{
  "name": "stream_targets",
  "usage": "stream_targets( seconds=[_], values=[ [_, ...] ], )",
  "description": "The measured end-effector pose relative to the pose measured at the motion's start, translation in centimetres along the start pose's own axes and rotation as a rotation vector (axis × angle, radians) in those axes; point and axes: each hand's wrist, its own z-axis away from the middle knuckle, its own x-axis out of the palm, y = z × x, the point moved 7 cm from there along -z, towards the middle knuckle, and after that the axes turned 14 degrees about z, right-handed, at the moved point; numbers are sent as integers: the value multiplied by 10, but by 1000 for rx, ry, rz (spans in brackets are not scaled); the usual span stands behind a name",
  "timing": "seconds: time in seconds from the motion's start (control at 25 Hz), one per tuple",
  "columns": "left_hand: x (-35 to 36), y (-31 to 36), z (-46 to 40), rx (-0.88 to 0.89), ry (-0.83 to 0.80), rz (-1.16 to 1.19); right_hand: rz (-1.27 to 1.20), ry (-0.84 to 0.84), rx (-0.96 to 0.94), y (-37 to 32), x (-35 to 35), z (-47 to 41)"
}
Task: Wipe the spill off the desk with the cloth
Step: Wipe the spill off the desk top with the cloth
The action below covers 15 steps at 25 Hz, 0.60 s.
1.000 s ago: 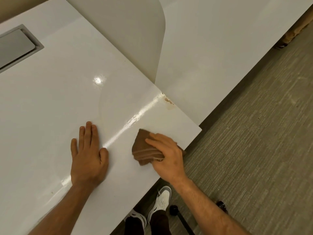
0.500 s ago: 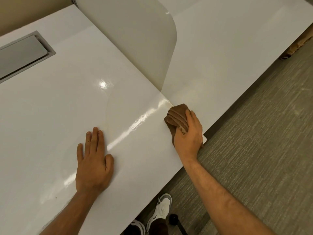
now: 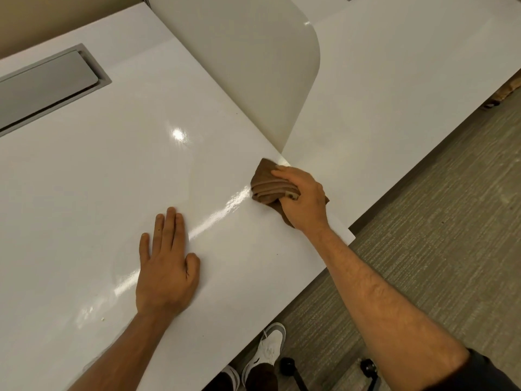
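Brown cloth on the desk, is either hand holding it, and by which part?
The right hand grips the folded brown cloth by its near end, pressing it on the white desk. The left hand lies flat and holds nothing.

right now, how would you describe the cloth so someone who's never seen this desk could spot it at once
Start at the glossy white desk and follow its near edge to the curved beige divider panel. Just below the foot of that panel lies the folded brown cloth, pressed down under the right hand. It is the only dark, soft thing on the white surface; the left hand rests flat and bare.
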Motion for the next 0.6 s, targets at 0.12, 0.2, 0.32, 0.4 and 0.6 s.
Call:
stream_targets(
  seconds=[0.12,0.2,0.32,0.4,0.6],
  values=[
    [0,2,2,1,-4,-2,-45,-111,-86,-20,17,31],
    [1,3,3,-8,-8,4,-36,-140,-134,-34,27,63],
    [1,3,2,-7,-13,-7,-46,-134,-214,-55,38,125],
    [2,2,1,-5,-19,-11,-57,-161,-261,-69,45,167],
    [3,1,0,-12,-30,-19,-543,-366,302,-57,40,170]
  ],
)
